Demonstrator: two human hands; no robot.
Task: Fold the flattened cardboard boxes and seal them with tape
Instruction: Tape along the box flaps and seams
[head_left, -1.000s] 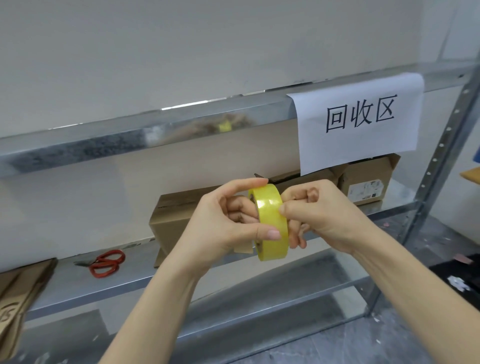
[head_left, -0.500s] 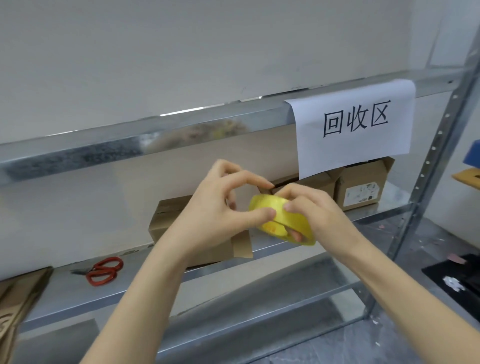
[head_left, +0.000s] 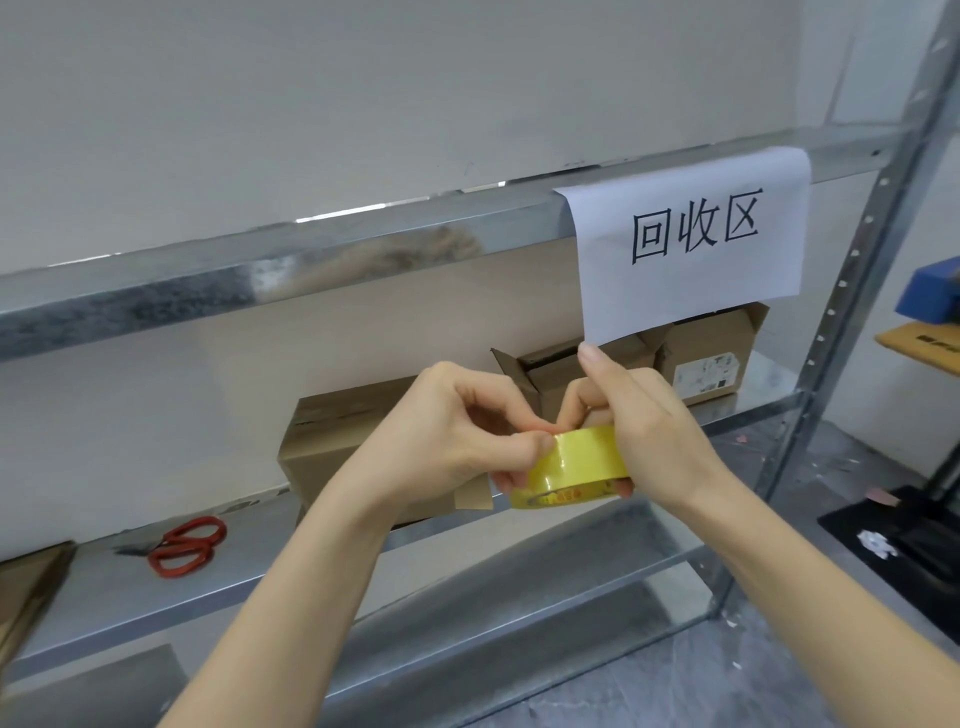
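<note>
Both hands on one yellow-tinted roll of clear packing tape, held in the air before the grey metal shelf. Right hand cups the roll to steady it; left hand pinches its band, probably hunting the loose end. Roll lies near flat, core axis leaning toward the person, width running left-right.

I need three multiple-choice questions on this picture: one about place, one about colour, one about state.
1. Where do the scissors lie? A. floor B. shelf, left of the cardboard box C. inside a box
2. Which colour is the tape roll? A. yellow B. blue C. white
3. How is the tape roll? A. lying down B. stuck on a box C. held
Answers: 1 B, they rest on bare shelf metal; 2 A, its band is yellow; 3 C, left hand and right hand both grip it.
</note>
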